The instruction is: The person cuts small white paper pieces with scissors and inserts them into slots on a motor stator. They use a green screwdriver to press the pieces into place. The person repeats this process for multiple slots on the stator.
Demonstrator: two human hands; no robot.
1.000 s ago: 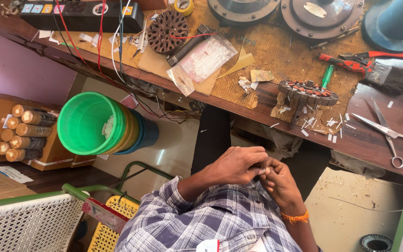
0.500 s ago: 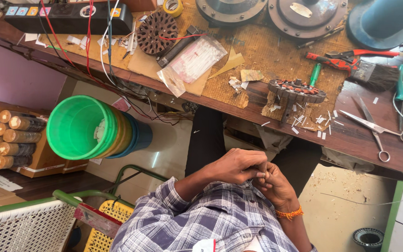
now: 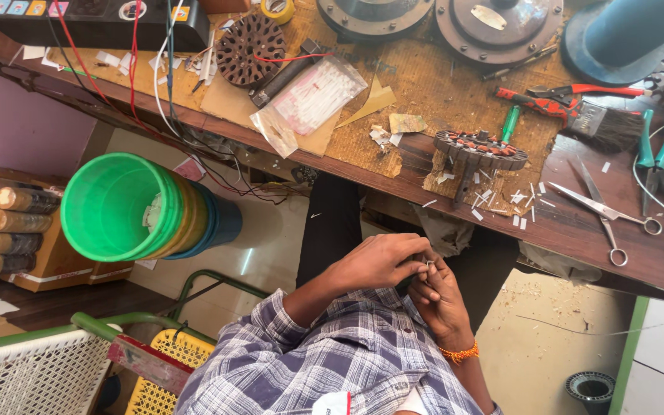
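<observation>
Both my hands are together in my lap, below the bench (image 3: 601, 238) edge. My left hand (image 3: 378, 261) is curled over from the left, and my right hand (image 3: 439, 296), the one with the orange wristband (image 3: 459, 353), meets it from below. The fingers (image 3: 424, 265) of both are pinched on a small metal piece (image 3: 429, 263). It is too tiny and too covered for me to tell what it is, or whether wire runs from it. So the fingers are closed in a fine grip, not loose.

How far along, as I judge it:
- The wound motor core (image 3: 479, 150) sits on the bench, up on its stand, untouched for now and well apart from my hands. Copper shows in its slots, so some winding looks done.
- Paper scraps (image 3: 512, 204) lie around it, with the scissors (image 3: 605, 215) just beside. The cutting looks at least partly done.
- A second, bare core (image 3: 249, 48) lies further back, near a clear bag (image 3: 313, 96) of white strips. That one appears not yet started.
- The brush (image 3: 578, 115) and the green-handled pliers (image 3: 655, 150) lie idle on the bench.

The small piece in my fingers is the step in hand. It has not yet gone back to the bench.
</observation>
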